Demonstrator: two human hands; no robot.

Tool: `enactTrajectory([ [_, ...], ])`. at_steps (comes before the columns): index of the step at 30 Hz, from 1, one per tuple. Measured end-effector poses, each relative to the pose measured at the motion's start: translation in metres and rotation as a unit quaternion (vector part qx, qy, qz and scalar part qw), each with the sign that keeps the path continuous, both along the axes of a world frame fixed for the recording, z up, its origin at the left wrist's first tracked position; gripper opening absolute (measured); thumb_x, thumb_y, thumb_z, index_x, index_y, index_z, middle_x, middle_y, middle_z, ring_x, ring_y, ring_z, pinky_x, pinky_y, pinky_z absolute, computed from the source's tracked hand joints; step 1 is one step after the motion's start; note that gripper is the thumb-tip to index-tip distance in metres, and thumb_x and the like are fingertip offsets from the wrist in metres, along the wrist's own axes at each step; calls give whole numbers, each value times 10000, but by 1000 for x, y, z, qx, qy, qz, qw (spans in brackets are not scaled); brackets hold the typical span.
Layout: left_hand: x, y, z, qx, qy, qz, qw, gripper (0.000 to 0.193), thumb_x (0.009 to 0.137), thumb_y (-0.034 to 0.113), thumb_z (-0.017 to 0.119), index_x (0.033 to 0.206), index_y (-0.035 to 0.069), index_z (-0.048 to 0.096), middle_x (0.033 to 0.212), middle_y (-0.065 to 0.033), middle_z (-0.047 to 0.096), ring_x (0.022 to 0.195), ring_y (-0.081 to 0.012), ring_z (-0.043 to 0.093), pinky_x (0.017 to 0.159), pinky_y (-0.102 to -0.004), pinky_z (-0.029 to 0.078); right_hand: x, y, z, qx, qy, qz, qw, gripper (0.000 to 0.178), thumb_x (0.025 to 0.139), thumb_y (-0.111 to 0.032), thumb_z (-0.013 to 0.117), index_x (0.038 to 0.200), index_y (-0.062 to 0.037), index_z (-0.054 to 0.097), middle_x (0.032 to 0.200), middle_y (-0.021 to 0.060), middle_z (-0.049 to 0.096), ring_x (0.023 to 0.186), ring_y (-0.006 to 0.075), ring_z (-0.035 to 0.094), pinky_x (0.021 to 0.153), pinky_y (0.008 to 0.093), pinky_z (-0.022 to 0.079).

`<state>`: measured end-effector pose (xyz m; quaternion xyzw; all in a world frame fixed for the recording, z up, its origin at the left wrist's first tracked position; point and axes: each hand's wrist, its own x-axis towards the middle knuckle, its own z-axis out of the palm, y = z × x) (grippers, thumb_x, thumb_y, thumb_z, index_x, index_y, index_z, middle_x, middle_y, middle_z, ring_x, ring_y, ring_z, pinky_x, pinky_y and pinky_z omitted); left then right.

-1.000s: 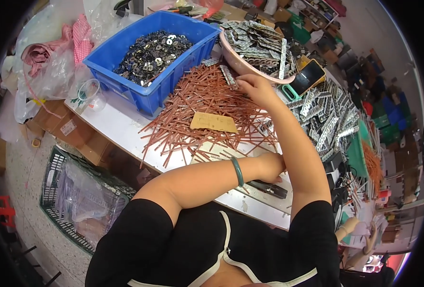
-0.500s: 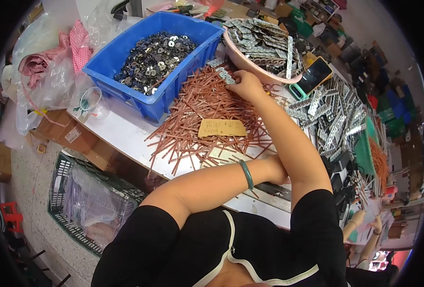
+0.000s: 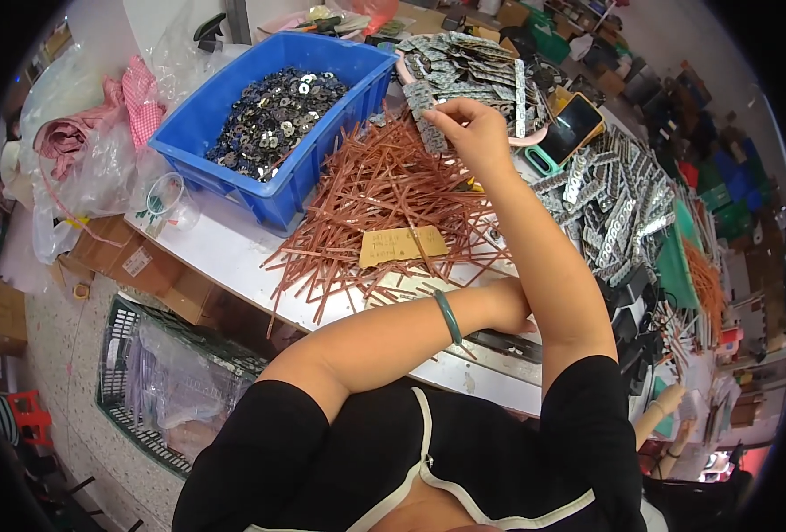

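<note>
Rising off the red sticks [image 3: 371,191] since the earlier frame, a grey strip [image 3: 418,105] is appearing in front of the pink basin [image 3: 529,139]. That basin is holding similar strips [image 3: 468,66]; a blue bin [image 3: 224,185] is holding small discs [image 3: 273,124]. The right hand [image 3: 481,135]'s nearly closed fingers [image 3: 451,107] are pinching the strip's right edge. The right forearm [image 3: 557,239] is partly hiding the left hand [image 3: 510,306], leaving its grip impossible to tell.

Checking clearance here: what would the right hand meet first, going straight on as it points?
Past the grey strip it holds, the right hand would likely meet the blue bin first, though depth is unclear.
</note>
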<state>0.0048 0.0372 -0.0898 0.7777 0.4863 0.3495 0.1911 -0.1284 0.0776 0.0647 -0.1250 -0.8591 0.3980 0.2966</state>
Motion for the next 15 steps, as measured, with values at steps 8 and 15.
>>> enactTrajectory([
  [8,-7,-26,30,-3,20,26,999,441,805,281,708,1168,46,624,1215,-178,612,1113,-339,587,959,-416,462,21,-6,6,147,44,-2,988,262,793,-258,785,766,-21,676,681,73,653,594,142,601,567,289,464],
  [15,-13,-36,60,-35,30,17,999,376,777,258,724,1076,50,630,1041,-159,641,974,-350,628,849,-450,496,50,7,45,-76,55,43,995,181,894,-194,686,846,-51,588,861,59,698,758,101,632,679,236,491],
])
